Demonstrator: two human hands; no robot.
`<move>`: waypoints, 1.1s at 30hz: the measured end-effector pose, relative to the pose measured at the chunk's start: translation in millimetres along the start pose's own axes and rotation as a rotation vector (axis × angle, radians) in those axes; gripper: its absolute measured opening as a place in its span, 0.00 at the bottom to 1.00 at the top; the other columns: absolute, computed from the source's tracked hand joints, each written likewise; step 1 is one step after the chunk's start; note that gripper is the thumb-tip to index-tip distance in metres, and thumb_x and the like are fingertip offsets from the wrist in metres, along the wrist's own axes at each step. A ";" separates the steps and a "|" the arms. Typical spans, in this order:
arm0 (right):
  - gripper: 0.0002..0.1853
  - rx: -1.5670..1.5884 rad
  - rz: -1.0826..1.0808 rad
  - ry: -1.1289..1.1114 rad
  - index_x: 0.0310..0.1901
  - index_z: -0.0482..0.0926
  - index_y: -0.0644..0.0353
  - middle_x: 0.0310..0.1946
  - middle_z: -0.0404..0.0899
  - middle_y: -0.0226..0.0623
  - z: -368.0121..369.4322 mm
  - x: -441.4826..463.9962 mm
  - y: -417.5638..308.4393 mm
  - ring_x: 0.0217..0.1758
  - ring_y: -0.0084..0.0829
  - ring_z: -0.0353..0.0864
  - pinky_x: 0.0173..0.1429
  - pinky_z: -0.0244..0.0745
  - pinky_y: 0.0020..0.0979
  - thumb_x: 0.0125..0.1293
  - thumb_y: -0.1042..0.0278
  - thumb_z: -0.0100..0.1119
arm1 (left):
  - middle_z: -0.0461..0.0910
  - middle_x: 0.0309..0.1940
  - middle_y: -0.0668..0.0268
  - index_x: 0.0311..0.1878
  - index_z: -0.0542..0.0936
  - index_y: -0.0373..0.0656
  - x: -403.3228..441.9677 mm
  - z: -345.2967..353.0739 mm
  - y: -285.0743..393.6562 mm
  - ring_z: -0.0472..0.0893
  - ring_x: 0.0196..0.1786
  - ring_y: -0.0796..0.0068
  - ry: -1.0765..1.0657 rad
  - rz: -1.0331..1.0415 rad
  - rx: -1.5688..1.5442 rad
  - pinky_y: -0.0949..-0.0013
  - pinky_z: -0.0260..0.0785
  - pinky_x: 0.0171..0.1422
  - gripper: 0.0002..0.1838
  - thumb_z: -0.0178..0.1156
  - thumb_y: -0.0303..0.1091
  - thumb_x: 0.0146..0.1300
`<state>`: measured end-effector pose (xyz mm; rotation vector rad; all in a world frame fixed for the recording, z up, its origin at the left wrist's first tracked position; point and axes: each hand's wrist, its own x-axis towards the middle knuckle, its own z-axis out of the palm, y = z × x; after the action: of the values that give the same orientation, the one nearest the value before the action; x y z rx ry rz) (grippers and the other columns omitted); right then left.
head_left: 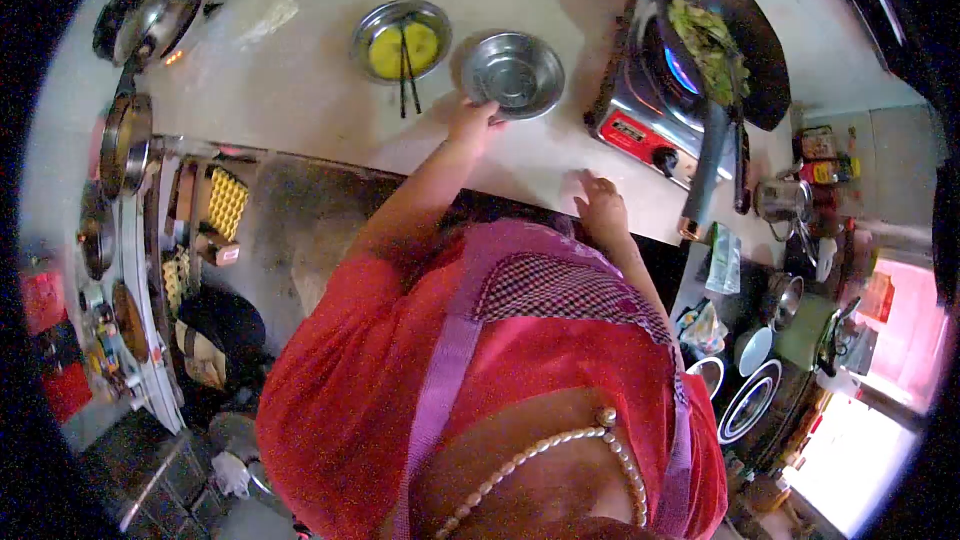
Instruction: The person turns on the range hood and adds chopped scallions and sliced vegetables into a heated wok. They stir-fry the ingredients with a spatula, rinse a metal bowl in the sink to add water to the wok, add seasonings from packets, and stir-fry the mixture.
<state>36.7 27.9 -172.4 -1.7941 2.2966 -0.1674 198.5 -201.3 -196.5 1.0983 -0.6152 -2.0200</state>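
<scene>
My left hand (pixel 477 123) pinches the near rim of a steel bowl (pixel 530 60), which looks empty and stands on the pale counter. Just left of it, another steel bowl (pixel 362 22) holds yellow liquid like beaten egg, with dark chopsticks (pixel 405 65) leaning across its near rim. My right hand (pixel 601 204) is at the counter's front edge, fingers apart and holding nothing. On the portable gas stove (pixel 640 130), a blue flame burns beneath a dark wok (pixel 765 70) with cooked greens (pixel 705 45) inside. The wok's handle (pixel 706 175) points toward me.
Jars (pixel 825 170) and a metal pot (pixel 782 200) stand right of the stove. A green-white packet (pixel 723 260) lies below them. A clear plastic bag (pixel 270 15) is on the counter at left. Lower left, a shelf holds a yellow egg tray (pixel 228 204).
</scene>
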 end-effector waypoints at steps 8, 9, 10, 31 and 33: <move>0.15 1.292 0.540 0.310 0.48 0.71 0.63 0.38 0.78 0.40 -22.3 -16.7 62.4 0.35 0.31 0.78 0.37 0.73 0.28 0.60 0.67 0.48 | 0.70 0.25 0.65 0.37 0.67 0.44 -7.5 -12.0 -9.5 0.73 0.28 0.66 0.021 -0.275 -0.072 0.62 0.71 0.32 0.17 0.58 0.46 0.56; 0.14 1.444 0.583 0.453 0.47 0.72 0.62 0.37 0.78 0.39 -32.4 -30.2 81.2 0.35 0.29 0.77 0.37 0.73 0.27 0.61 0.67 0.47 | 0.70 0.24 0.65 0.35 0.68 0.44 -16.0 -11.6 -13.9 0.73 0.28 0.66 -0.004 -0.313 -0.096 0.62 0.71 0.32 0.18 0.57 0.48 0.56; 0.13 1.586 0.607 0.610 0.46 0.72 0.61 0.37 0.78 0.38 -42.6 -43.8 99.9 0.35 0.27 0.77 0.37 0.72 0.26 0.62 0.68 0.46 | 0.70 0.24 0.65 0.34 0.68 0.44 -24.5 -11.2 -19.0 0.73 0.28 0.66 -0.027 -0.353 -0.121 0.62 0.70 0.32 0.19 0.56 0.51 0.56; 0.31 1.582 0.438 0.384 0.59 0.60 0.58 0.37 0.71 0.32 -239.0 -49.2 71.4 0.31 0.21 0.70 0.27 0.61 0.19 0.51 0.74 0.54 | 0.75 0.40 0.61 0.49 0.70 0.42 -131.6 142.3 -36.3 0.76 0.39 0.68 -0.821 -0.475 0.175 0.65 0.70 0.42 0.19 0.51 0.44 0.60; 0.31 1.157 0.389 0.280 0.60 0.60 0.60 0.39 0.72 0.34 -253.6 -55.8 90.9 0.33 0.23 0.72 0.28 0.64 0.22 0.51 0.73 0.53 | 0.75 0.42 0.60 0.51 0.69 0.42 -148.3 168.9 -29.6 0.76 0.41 0.66 -0.891 -0.482 0.127 0.63 0.70 0.43 0.20 0.51 0.45 0.60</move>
<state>-97.9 92.5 58.7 -0.7467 1.9066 -1.3851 96.0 -56.0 -55.9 0.3604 -0.9869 -2.9305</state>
